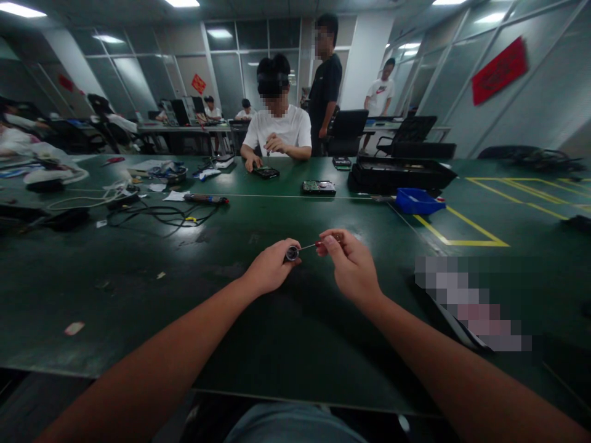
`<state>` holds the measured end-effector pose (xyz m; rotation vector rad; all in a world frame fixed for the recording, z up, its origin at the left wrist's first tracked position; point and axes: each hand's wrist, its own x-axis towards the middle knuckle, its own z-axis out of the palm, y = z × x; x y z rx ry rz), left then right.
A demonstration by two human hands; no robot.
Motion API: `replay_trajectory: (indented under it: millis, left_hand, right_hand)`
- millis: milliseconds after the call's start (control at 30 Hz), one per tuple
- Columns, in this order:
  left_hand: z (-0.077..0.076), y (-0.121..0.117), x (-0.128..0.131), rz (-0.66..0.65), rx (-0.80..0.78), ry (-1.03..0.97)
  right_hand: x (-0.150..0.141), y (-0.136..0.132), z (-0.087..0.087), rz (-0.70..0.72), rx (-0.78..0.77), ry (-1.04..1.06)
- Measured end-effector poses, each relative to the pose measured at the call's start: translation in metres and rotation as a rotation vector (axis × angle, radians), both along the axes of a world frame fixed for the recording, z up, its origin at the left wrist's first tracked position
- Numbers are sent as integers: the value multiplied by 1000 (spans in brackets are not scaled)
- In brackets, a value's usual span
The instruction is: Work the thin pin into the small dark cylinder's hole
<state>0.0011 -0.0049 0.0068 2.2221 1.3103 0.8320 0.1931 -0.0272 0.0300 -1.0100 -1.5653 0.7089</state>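
My left hand (272, 267) is closed around a small dark cylindrical part (292, 253) with a round, pale-rimmed end turned toward me. In my right hand (348, 261) is a screwdriver (318, 244), pinched by its reddish handle between thumb and fingers. Its thin metal shaft runs leftward to the side of the cylindrical part; whether the tip touches it I cannot tell. Both hands are above the middle of the green table (258, 332), in front of my body.
Across the table a person (277, 126) works on a hard drive (266, 173). Another hard drive (318, 187), a long black case (401, 174) and a blue bin (419, 201) stand beyond my hands. Black cables (157, 215) lie left; a blurred-out flat item (471, 307) is at right.
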Motion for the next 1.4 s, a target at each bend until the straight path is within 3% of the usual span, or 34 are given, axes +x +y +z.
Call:
replay_trajectory:
  millis: [167, 300, 667, 833, 1000, 1233, 1400]
  left_hand:
    - [1, 1, 1, -29, 38, 43]
    - [1, 0, 1, -12, 21, 28]
    - [2, -3, 2, 7, -73, -80]
    - [1, -3, 0, 18, -98, -84]
    - [2, -3, 0, 4, -86, -78]
    - [0, -2, 0, 13, -70, -62]
    - [-1, 0, -1, 29, -82, -67]
  right_hand:
    - [8, 22, -8, 7, -234, 265]
    - [11, 25, -10, -33, -172, 304]
    - [1, 0, 3, -54, 61, -46]
    - [2, -6, 8, -175, 168, -356]
    - [4, -7, 8, -233, 213, -441]
    - [4, -9, 6, -127, 217, -450]
    - [4, -9, 10, 25, 243, -471]
